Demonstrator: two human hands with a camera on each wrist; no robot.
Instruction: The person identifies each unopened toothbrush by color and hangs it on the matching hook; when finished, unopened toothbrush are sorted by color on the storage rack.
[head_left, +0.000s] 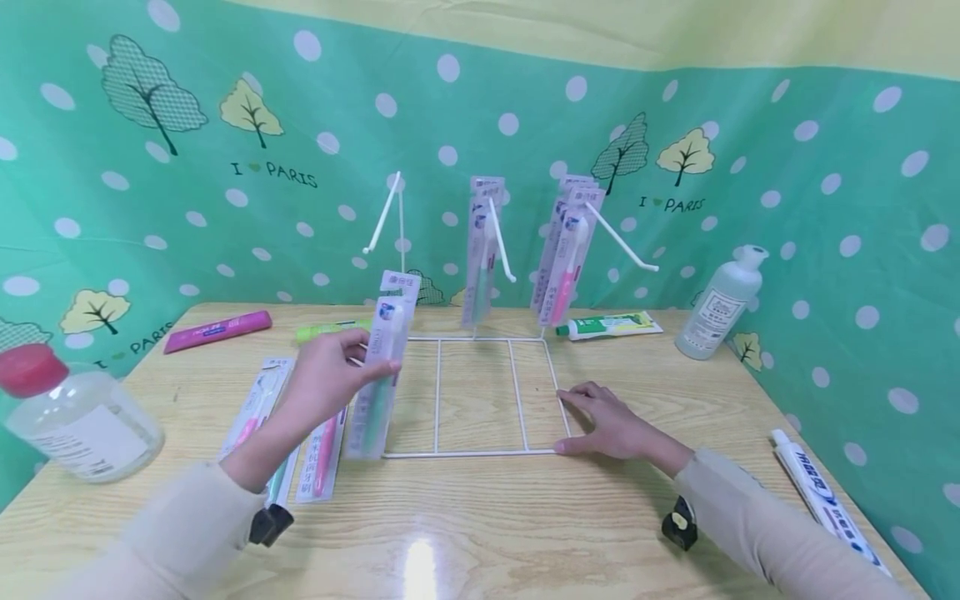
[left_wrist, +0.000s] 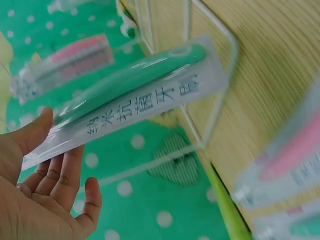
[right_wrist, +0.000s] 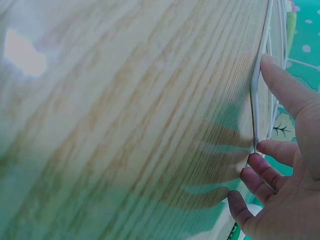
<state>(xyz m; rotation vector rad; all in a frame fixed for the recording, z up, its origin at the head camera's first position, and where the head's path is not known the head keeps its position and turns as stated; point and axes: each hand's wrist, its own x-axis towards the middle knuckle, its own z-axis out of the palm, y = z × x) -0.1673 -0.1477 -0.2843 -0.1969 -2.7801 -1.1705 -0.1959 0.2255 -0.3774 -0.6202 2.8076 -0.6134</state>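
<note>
My left hand (head_left: pixel 326 375) pinches a packaged toothbrush (head_left: pixel 386 329) with a green handle between thumb and fingers. The pack stands nearly upright in front of the left side of a white wire rack (head_left: pixel 465 454), below its left hook (head_left: pixel 384 212), which carries nothing. At the rack's front right corner my right hand (head_left: pixel 611 425) touches the base wire with thumb and forefinger, its fingers spread in the right wrist view. A green toothbrush pack (head_left: pixel 480 258) hangs on the middle hook (head_left: pixel 502 242). Pink-handled packs (head_left: pixel 566 258) hang on the right hook (head_left: pixel 622 240).
More toothbrush packs (head_left: pixel 321 458) lie beneath and beside my left forearm. Around the rack lie a magenta tube (head_left: pixel 217 332), a lime tube (head_left: pixel 307 333), a green-and-white toothpaste tube (head_left: pixel 615 325) and a white one (head_left: pixel 825 500). Bottles stand left (head_left: pixel 90 425) and right (head_left: pixel 722 304).
</note>
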